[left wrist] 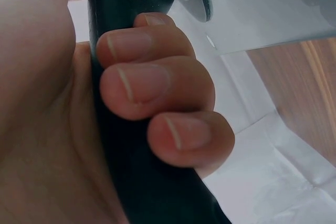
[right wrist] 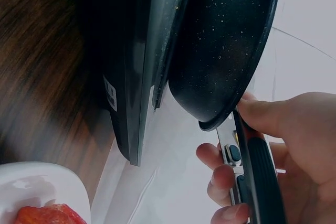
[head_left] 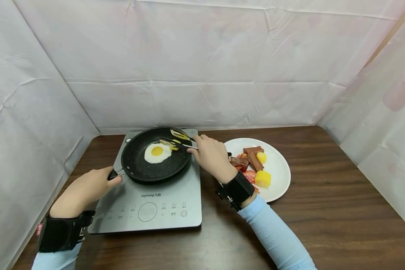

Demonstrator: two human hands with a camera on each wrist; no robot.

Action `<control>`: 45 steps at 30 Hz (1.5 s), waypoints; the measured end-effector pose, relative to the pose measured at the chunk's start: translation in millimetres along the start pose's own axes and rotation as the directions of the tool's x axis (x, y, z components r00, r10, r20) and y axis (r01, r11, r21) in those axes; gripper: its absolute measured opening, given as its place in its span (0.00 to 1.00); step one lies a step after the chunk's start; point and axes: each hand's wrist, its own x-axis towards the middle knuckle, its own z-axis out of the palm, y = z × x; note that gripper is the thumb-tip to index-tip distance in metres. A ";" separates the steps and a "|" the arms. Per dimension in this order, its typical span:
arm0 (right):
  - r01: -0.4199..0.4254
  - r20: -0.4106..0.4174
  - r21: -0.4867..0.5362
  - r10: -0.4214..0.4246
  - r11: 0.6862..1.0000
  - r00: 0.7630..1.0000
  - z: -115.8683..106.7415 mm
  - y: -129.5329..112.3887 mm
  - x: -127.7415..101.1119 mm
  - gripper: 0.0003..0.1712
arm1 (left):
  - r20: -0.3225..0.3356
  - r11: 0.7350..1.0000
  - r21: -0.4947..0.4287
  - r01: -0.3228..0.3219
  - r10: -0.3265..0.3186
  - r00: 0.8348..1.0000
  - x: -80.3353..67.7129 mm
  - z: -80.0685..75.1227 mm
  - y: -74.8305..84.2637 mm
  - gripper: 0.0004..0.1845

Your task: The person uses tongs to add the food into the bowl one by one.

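Wooden table [head_left: 324, 210], hands gripping pan handle [left wrist: 121, 145], tongs [head_left: 175, 142] over egg [head_left: 157, 152]

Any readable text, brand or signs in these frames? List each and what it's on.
"Joyoung", followed by characters too small to read: on the induction cooktop, front panel, below the frying pan.
Touch-control icons and captions, a round dial outline, "+" and a power symbol: on the same panel; captions too small to read.
White label on the cooktop's side, right wrist view: blurred, unreadable.
Nothing readable elsewhere.
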 end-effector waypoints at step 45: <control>0.062 0.008 -0.074 -0.061 0.995 0.998 -25.8 13.4 -6.7 0.27 | -0.014 1.000 -0.004 -0.012 0.012 1.000 2.1 1.5 2.4 0.39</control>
